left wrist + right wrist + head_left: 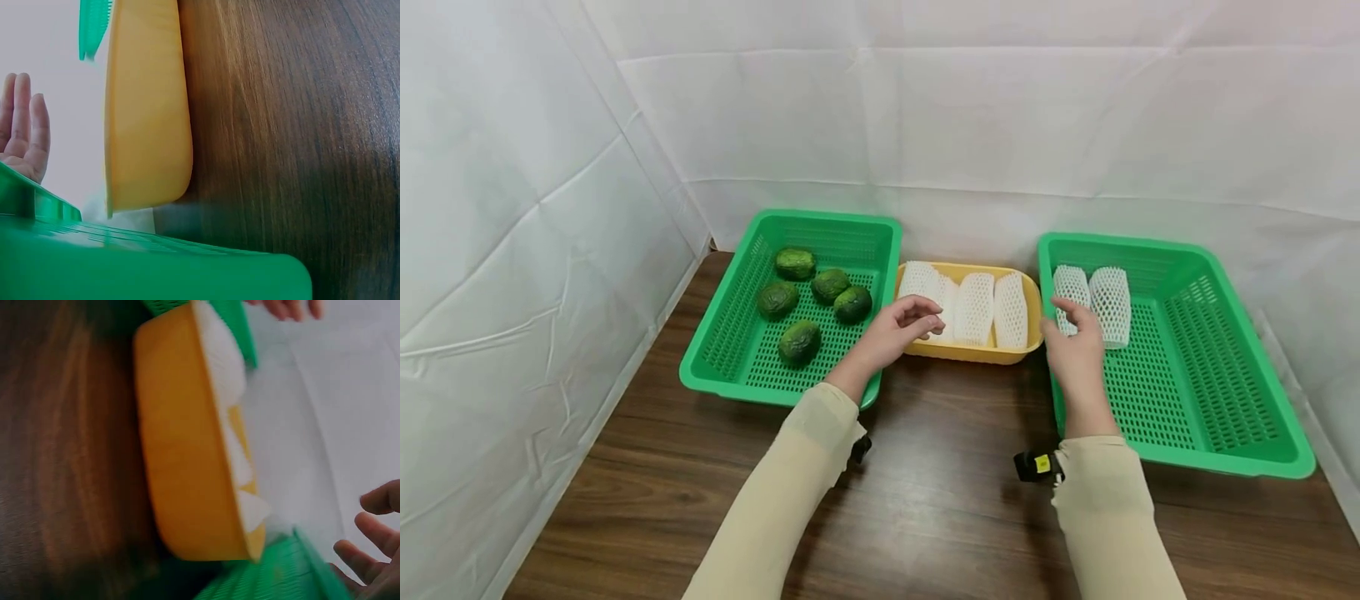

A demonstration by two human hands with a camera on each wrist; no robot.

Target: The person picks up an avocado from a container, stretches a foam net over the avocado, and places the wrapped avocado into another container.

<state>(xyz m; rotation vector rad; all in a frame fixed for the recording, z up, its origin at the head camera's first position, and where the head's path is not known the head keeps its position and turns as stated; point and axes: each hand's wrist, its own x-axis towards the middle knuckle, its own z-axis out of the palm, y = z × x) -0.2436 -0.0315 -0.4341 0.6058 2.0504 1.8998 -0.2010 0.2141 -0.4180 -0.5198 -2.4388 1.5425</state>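
Foam-net sleeves (974, 308) lying light beside weightier avocados (800, 342)

The person's two hands are hovering well apart, and neither is gripping anything. The left hand (898, 329) is reaching over the near right corner of the left green basket (827, 229), its fingers loosely bent towards the yellow tray (977, 356); the right hand (1075, 346) is hanging above the near rim of the right green basket (1157, 392), thumb and fingers spread. Whether the right hand is brushing the netting behind it, the views are not telling.

Five avocados are lying loose on the floor of the left basket. The white sleeves are sitting side by side in the yellow tray, the leftmost ones overlapping, and two netted pieces (1109, 304) are leaning at the left side of the right basket; what is filling those two, if anything, is not showing.

The avocados are probably weighing noticeably more than the netting, and their wrinkled skin is likely giving decent grip. They may be bruising easily if ripe, so a broad hold around the widest part is looking safer than a fingertip squeeze. The sleeves are likely weighing almost nothing, stretching readily and tearing if yanked; an open end is offering the best hold, with a light pinch separating one from its neighbour.
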